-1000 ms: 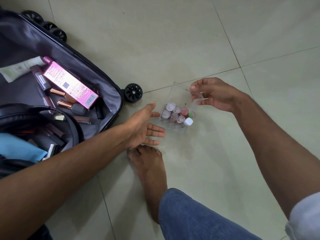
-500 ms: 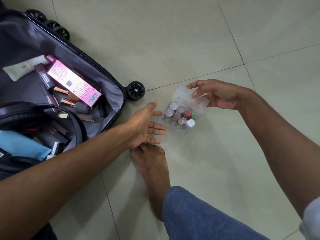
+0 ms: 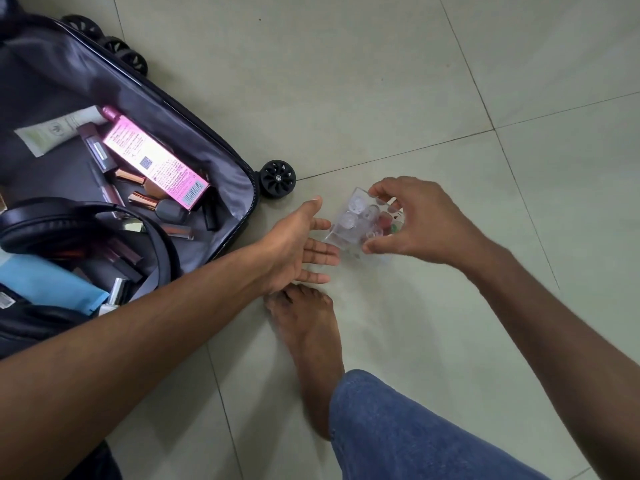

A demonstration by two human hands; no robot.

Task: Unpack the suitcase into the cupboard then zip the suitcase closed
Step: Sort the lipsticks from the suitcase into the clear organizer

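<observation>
One clear case (image 3: 360, 225) of seemingly tiny bottles pinched by right hand (image 3: 420, 225) fingers, left hand (image 3: 294, 245) spread beside

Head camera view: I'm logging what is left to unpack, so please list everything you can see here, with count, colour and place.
suitcase: one, dark with grey lining, open on the floor at left
wheels: one clear and others partly seen, black, along the suitcase edge
pink box: one, pink, inside the suitcase
tube: one, white and pale green, inside beside the pink box
headphones: one pair, black, inside at lower left
blue cloth: one, light blue, under the headphones
small cosmetics: several, count unclear, rose-gold and dark, loose inside
clear case: one, transparent, holding small bottles, off the floor
floor: pale tiles
left hand: open, beside the case
right hand: grips the case
bare foot: one, on the floor
</observation>
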